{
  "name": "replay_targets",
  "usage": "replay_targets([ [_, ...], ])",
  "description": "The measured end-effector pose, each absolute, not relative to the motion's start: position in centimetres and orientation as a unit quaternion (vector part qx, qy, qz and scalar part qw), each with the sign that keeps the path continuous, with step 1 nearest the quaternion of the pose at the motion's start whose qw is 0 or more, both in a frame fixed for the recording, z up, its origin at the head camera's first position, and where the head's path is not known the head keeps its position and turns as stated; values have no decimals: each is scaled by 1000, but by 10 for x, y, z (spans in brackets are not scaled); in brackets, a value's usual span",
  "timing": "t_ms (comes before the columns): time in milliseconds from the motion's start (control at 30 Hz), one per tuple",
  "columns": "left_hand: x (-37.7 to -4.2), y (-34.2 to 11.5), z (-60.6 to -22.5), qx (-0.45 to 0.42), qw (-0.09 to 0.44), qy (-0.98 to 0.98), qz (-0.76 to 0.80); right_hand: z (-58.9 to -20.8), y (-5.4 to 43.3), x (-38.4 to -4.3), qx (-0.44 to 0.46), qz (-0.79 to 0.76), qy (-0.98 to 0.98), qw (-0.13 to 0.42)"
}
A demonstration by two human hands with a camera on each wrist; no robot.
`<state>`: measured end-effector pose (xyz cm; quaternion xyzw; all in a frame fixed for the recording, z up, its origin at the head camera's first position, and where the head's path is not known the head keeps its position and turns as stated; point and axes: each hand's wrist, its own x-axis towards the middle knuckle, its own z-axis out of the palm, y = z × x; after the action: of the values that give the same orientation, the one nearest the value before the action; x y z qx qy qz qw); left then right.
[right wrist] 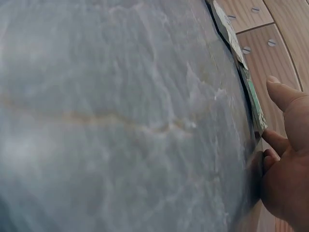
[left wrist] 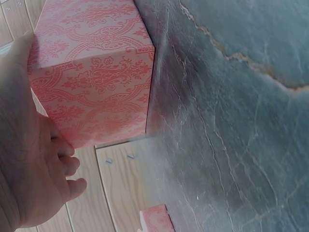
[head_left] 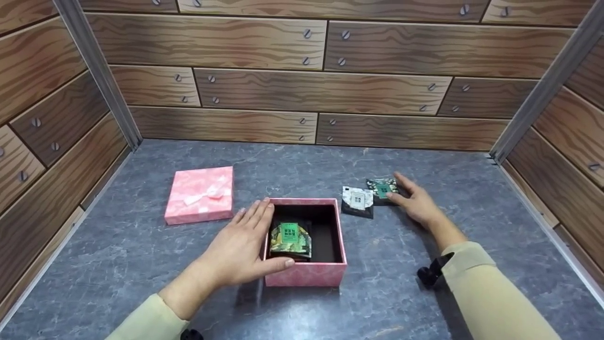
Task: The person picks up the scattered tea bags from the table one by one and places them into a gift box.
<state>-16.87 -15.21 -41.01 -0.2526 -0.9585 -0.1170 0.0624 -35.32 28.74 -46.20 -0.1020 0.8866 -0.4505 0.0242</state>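
A pink patterned box (head_left: 306,275) without its lid stands in front, its dark inside facing up. Several flat sachets lie in its left part, the top sachet (head_left: 290,242) green and yellow. My left hand (head_left: 236,248) rests along the box's left wall, fingers extended towards the back corner and thumb over the front rim. To the right of the box, my right hand (head_left: 417,203) is at a dark green floral sachet (head_left: 383,189), thumb and forefinger spread. In the right wrist view its fingers touch the sachet's edge. A white and black sachet (head_left: 357,202) lies beside it.
The pink lid (head_left: 200,192) with a bow lies to the left, behind the left hand. The grey marbled tabletop (head_left: 292,165) is bounded by wood-patterned panels (head_left: 264,89) at the back and both sides.
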Motion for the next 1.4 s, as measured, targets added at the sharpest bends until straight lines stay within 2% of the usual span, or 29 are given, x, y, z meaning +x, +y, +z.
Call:
replay_targets([
  [667, -167, -156, -409, -246, 57, -960, -118, -462, 274, -358, -69, -440, 894, 34],
  [1167, -169, -153, -406, -250, 54, -960, -114, -463, 285, -358, -64, -447, 892, -4],
  [1400, -169, -153, -408, -251, 57, -960, -109, -464, 288, -357, -51, -488, 871, 12],
])
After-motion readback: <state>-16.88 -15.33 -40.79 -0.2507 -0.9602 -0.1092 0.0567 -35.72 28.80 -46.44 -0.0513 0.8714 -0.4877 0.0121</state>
